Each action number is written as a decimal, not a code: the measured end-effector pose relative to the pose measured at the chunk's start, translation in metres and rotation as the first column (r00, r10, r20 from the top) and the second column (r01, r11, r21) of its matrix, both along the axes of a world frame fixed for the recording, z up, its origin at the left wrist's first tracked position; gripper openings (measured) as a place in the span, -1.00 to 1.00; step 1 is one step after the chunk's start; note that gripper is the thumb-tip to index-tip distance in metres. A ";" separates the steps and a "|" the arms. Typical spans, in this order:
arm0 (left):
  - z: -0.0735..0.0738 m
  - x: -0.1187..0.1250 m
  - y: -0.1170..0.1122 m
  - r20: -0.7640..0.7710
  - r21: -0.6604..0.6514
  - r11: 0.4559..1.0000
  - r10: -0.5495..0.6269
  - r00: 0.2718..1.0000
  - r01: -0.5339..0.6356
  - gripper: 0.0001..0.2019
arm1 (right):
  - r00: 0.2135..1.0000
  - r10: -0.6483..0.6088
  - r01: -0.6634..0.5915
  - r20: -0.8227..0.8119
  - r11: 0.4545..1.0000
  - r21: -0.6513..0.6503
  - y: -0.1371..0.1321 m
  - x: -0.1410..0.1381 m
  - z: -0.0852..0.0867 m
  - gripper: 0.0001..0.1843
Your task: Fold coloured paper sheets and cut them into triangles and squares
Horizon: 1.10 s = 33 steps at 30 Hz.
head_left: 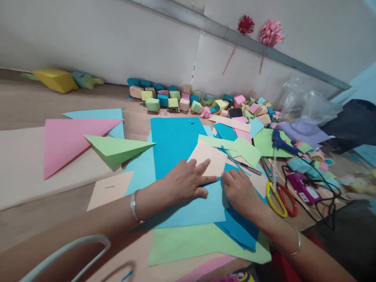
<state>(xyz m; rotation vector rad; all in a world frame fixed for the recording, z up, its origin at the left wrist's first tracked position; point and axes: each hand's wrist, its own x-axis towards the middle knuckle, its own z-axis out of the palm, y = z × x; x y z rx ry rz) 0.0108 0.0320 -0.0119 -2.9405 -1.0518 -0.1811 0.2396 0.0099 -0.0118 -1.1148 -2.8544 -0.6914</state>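
Note:
My left hand lies open with its fingers spread over a small peach paper square, its fingertips at the square's lower edge. Beside it, my right hand is closed, thumb and fingers pinched together at the square's lower right corner. A sliver of blue shows at those fingertips; what they grip is mostly hidden. Under both hands are a light blue sheet and a darker blue sheet. A slim pen-like craft tool lies just beyond my right hand.
Right of my hands are scissors with yellow and red handles, a blue glue gun and a purple box among black cables. Folded pink paper and green paper lie left. Several small paper boxes line the wall.

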 end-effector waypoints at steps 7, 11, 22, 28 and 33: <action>0.002 -0.020 -0.031 -0.057 0.050 0.996 0.083 0.995 -0.080 -0.33 | 1.000 0.001 -0.001 -0.023 1.000 0.019 0.001 0.009 -0.009 -0.81; 0.006 -0.051 -0.058 -0.101 0.095 0.984 0.159 0.982 -0.149 -0.38 | 0.998 0.013 -0.011 -0.061 1.000 0.025 0.002 0.013 -0.013 -0.78; 0.021 -0.089 -0.086 0.143 0.176 0.962 0.184 0.972 -0.208 -0.79 | 0.986 0.034 -0.034 -0.164 0.999 0.001 0.009 0.020 -0.024 -0.75; 0.012 -0.049 -0.043 0.148 0.138 0.990 0.013 0.989 -0.034 -0.73 | 0.965 0.032 -0.037 -0.261 0.999 -0.015 0.011 0.020 -0.022 -0.77; 0.012 -0.036 -0.036 0.032 0.249 0.969 -0.002 0.999 -0.006 -0.70 | 0.938 -0.019 0.000 -0.347 0.999 -0.054 0.012 0.020 -0.019 -0.78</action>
